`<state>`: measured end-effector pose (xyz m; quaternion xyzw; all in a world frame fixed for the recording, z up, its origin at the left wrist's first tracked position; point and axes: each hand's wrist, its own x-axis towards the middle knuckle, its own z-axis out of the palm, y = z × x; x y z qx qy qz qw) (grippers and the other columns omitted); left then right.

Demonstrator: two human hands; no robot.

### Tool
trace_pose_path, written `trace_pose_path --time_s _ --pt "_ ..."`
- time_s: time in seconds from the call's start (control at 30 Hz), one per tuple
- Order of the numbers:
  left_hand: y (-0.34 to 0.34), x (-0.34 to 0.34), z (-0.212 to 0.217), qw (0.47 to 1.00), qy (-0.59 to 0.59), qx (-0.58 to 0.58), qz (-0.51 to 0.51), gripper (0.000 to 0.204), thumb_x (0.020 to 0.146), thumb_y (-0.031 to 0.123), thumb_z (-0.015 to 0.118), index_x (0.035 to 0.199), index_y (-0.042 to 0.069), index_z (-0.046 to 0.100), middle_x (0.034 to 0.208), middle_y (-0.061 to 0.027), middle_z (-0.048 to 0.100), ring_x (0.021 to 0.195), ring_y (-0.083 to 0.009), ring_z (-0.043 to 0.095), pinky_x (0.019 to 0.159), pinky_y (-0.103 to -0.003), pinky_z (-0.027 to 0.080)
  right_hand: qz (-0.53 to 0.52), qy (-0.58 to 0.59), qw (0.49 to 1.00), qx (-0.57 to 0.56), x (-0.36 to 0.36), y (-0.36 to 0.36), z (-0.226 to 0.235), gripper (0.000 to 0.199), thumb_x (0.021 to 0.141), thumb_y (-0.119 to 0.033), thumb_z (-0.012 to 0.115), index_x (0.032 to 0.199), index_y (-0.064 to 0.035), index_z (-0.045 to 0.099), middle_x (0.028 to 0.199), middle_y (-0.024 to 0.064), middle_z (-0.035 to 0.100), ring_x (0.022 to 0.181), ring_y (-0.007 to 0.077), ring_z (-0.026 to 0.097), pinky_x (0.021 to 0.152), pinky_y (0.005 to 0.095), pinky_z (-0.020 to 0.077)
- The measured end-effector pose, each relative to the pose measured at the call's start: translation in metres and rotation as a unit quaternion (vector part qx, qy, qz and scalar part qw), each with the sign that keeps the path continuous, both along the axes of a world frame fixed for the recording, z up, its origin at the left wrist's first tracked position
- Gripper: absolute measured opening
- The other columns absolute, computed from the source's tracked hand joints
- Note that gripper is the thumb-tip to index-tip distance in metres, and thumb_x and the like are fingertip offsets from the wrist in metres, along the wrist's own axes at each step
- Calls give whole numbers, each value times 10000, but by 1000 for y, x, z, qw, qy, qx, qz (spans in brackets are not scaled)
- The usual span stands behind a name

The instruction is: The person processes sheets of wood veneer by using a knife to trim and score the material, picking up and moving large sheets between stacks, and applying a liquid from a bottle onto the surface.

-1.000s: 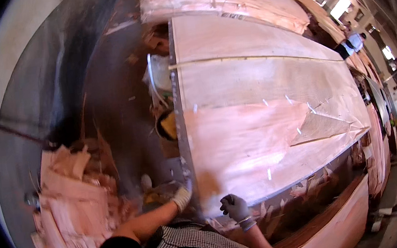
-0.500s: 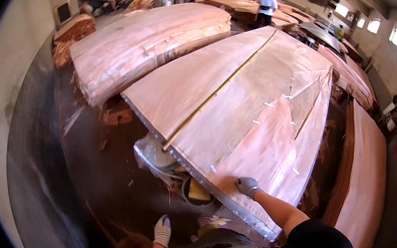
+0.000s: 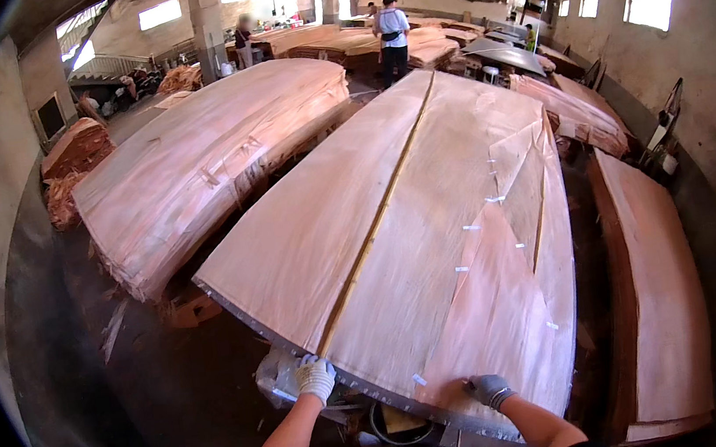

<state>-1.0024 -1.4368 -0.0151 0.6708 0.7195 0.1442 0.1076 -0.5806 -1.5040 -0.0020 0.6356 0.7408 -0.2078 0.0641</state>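
A broad stack topped with pale pink wood veneer sheets [image 3: 402,218] stands in front of me. My left hand [image 3: 315,378], in a white knitted glove, is closed at the stack's near edge, at the lower end of a long thin yellowish strip [image 3: 370,238] lying across the top sheet. My right hand [image 3: 489,390], in a glove with grey fingers, rests on the veneer near the front edge, its fingers laid on the surface. A pinker veneer piece [image 3: 494,296] beside it has small white tape pieces [image 3: 461,269] along its seams.
A tall veneer stack [image 3: 217,151] stands to the left, a lower one [image 3: 660,277] to the right. Beneath the near edge are clear plastic wrapping [image 3: 276,376] and a dark round container [image 3: 403,421]. A person [image 3: 393,38] in a light top stands beyond.
My left hand has risen from beside my body to the stack edge and the strip's end. My right hand stays on the veneer. The view has tilted up and shifted.
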Motion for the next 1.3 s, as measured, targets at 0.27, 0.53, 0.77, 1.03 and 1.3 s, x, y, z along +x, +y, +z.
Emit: trace_pose_path --time_s 0.27,0.53,0.77,1.03,1.3 --pt "-22 67 62 708 -388 -250 -534 250 865 213 547 1010 26 627 986 -131 654 877 -238 611 822 -353 464 -415 584 697 -28 -132 -2 35 370 902 -207 543 1234 -64 465 752 123 647 548 184 620 422 306 473" --pt "92 -101 40 820 -281 -240 -437 500 889 394 486 1219 18 512 1190 -171 565 1092 -292 544 948 -345 405 -391 647 646 107 -322 16 84 422 817 -33 588 1217 -29 453 558 -12 467 387 92 421 354 241 330" --pt "183 -307 17 941 -265 -84 -193 416 879 323 485 1196 62 551 1138 -185 589 1049 -306 569 918 -356 436 -361 523 772 -5 -459 -54 83 370 835 -176 643 1181 -76 555 813 82 665 719 117 577 656 249 478" --pt "290 -400 65 963 -51 252 -82 374 749 192 599 1112 103 594 1356 -223 359 1234 -401 342 1031 -458 293 -496 429 754 18 -529 -115 48 224 811 -101 644 998 22 628 811 67 632 755 149 573 703 274 469" --pt "310 -405 -22 976 -89 -187 -74 462 863 458 432 1066 92 628 1075 -234 594 1035 -323 575 885 -424 438 -554 426 715 17 -541 -127 46 206 810 -97 646 974 27 629 804 65 627 748 149 566 691 275 465"
